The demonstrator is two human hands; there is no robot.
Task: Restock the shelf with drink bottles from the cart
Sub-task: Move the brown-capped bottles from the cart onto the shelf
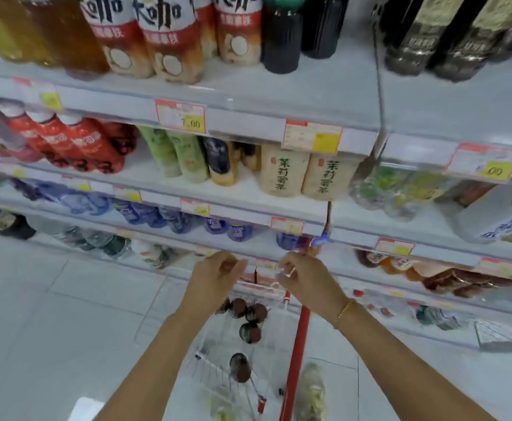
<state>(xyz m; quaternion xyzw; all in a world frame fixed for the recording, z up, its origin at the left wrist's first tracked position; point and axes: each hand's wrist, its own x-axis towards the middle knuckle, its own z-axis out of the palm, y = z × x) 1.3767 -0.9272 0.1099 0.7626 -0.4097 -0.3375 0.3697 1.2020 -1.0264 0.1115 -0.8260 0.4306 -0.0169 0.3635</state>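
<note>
Both my hands hover side by side above the wire cart (pixel 218 369), just in front of a low shelf edge (pixel 355 262). My left hand (pixel 218 276) has loosely curled fingers and nothing in it. My right hand (pixel 305 279), with a gold bracelet at the wrist, is also loosely curled with nothing visible in it. Dark round-topped drink bottles (pixel 239 307) stand in the cart below my hands, with one more (pixel 239 367) nearer to me. The cart's red handle bar (pixel 299 344) runs under my right forearm.
Shelves fill the upper view. Beige tea bottles (pixel 282 171) and green bottles (pixel 181 153) stand at mid height, blue-labelled bottles (pixel 169 217) below, large bottles (pixel 169 41) on top. Brown bottles (pixel 449 278) lie low right. White tiled floor (pixel 51 314) spreads left.
</note>
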